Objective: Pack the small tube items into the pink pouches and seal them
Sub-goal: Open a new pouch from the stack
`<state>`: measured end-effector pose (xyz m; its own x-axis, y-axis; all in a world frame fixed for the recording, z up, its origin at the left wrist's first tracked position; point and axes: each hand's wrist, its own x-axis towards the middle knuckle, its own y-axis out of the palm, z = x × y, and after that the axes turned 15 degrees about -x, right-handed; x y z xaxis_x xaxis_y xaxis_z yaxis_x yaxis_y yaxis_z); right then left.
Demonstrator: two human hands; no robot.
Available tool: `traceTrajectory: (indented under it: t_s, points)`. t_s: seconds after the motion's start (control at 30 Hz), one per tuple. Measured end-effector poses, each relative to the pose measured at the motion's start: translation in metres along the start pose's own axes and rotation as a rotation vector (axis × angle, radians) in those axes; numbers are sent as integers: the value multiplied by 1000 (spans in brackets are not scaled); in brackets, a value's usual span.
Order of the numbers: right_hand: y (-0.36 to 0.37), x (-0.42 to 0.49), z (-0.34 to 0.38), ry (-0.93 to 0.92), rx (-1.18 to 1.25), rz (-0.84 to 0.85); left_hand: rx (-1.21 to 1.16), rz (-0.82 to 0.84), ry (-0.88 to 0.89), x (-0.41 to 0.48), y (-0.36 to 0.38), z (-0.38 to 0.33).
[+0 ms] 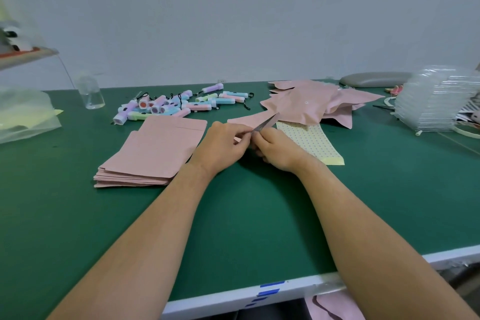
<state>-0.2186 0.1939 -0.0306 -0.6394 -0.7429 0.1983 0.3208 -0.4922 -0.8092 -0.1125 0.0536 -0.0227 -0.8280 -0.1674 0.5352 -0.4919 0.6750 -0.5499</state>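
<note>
Both hands meet at the middle of the green table (246, 215). My right hand (279, 149) grips metal tweezers (267, 123) that point up and away. My left hand (224, 143) pinches at the tweezers' lower end with thumb and forefinger. Under the hands lies a pink pouch (242, 122), mostly hidden. A stack of flat empty pink pouches (153, 149) sits to the left. Behind it lies a heap of pastel small tubes (176, 105) with black cords. A pile of filled pink pouches (311, 104) lies to the back right.
A yellow sheet of dot stickers (309, 141) lies just right of my right hand. A clear cup (91, 95) and plastic bags (23, 114) stand at the left. Clear plastic trays (436, 101) and a grey pad (374, 79) sit at the back right. The table's white front edge (285, 287) is near.
</note>
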Motion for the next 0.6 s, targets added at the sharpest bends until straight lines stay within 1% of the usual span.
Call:
traceTrajectory:
  t_s: [0.13,0.2,0.3,0.4,0.5,0.6]
  points:
    - [3,2,2,-12,-21,-9,51,-28,-54,1,4,5]
    - [5,3,2,-14,-31,-17,43,-81,-112,0,9,4]
    - [9,7,4,5,-7,-28,-42,-182,-196,0,13,2]
    - [11,11,12,22,3,-37,-92,-225,-259,2,15,3]
    - [11,8,16,11,-95,-48,-132,-259,-313,5,13,9]
    - [12,-1,18,-18,-242,-42,-106,-429,-344,8,7,16]
